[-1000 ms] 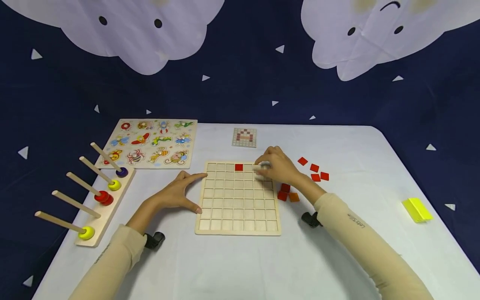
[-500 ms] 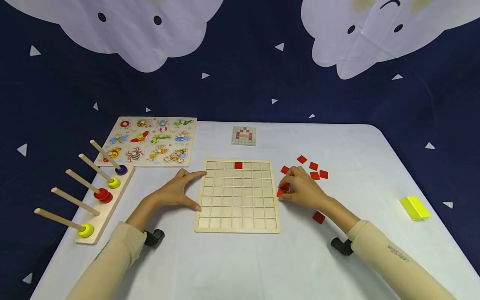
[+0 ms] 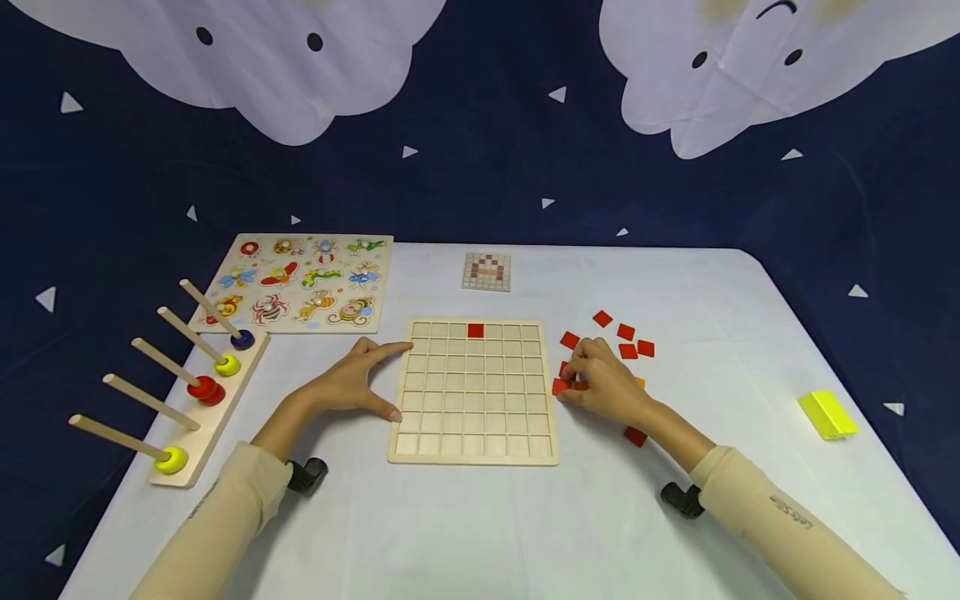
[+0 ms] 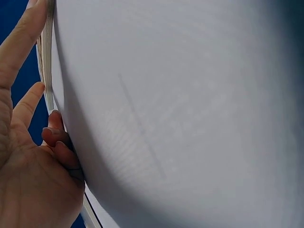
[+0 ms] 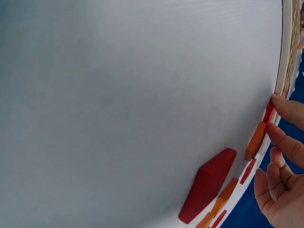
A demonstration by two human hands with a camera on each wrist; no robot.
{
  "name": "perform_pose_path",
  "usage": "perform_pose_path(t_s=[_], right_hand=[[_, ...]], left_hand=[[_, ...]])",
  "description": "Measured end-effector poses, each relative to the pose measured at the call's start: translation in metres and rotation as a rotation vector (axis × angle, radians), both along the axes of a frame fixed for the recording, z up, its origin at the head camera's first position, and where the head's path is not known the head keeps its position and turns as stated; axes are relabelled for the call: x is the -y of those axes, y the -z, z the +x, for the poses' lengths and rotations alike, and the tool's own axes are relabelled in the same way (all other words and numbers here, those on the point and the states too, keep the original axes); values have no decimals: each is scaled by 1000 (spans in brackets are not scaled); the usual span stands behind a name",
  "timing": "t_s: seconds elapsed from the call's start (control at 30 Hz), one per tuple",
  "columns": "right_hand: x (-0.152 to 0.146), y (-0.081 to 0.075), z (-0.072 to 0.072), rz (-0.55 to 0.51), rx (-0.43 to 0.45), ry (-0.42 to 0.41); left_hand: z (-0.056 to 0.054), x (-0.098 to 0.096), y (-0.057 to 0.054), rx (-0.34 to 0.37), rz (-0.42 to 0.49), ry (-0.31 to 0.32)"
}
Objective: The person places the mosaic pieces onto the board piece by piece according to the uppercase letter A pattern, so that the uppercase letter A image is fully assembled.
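Note:
A wooden grid board (image 3: 472,459) lies flat on the white table, with one red tile (image 3: 476,331) in its top row. My left hand (image 3: 347,382) rests at the board's left edge, thumb and index finger spread apart and touching it. Just right of the board, my right hand (image 3: 603,383) pinches a red square tile (image 3: 560,387) between thumb and finger. The right wrist view shows that red tile (image 5: 269,112) between the fingertips, beside an orange tile (image 5: 255,141). Part of the tile pile is hidden under the right hand.
Several loose red tiles (image 3: 627,351) lie around the right hand, with a dark red one (image 3: 635,436) near the wrist. A pattern card (image 3: 486,272) lies behind the board. At left are a peg stand (image 3: 225,400) and an insect puzzle (image 3: 318,312); yellow blocks (image 3: 827,414) lie far right.
My right hand has moved from the board's upper right corner to the tiles beside the board, and now pinches a red one. The left hand has stayed at the board's edge.

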State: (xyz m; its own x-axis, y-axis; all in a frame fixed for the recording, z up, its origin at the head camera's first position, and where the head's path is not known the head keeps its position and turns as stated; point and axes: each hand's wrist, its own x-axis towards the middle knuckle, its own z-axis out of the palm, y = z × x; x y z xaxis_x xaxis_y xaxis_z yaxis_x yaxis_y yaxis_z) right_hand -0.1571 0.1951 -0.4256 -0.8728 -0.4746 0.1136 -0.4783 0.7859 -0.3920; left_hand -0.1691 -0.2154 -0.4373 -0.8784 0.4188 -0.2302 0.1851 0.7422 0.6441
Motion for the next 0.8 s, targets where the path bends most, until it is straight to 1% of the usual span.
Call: perform_pose_path(t_s=[0.27, 0.43, 0.63, 0.8], right_hand=[[-1, 0, -1, 15, -61, -10], [-4, -1, 0, 19, -79, -15], [-5, -3, -1, 0, -88, -7], [2, -6, -5, -34, -81, -18]], left_hand=[[-2, -1, 0, 5, 1, -2], [-1, -1, -1, 10, 0, -3], [-1, -1, -1, 9, 4, 0], [0, -1, -1, 12, 1, -8]])
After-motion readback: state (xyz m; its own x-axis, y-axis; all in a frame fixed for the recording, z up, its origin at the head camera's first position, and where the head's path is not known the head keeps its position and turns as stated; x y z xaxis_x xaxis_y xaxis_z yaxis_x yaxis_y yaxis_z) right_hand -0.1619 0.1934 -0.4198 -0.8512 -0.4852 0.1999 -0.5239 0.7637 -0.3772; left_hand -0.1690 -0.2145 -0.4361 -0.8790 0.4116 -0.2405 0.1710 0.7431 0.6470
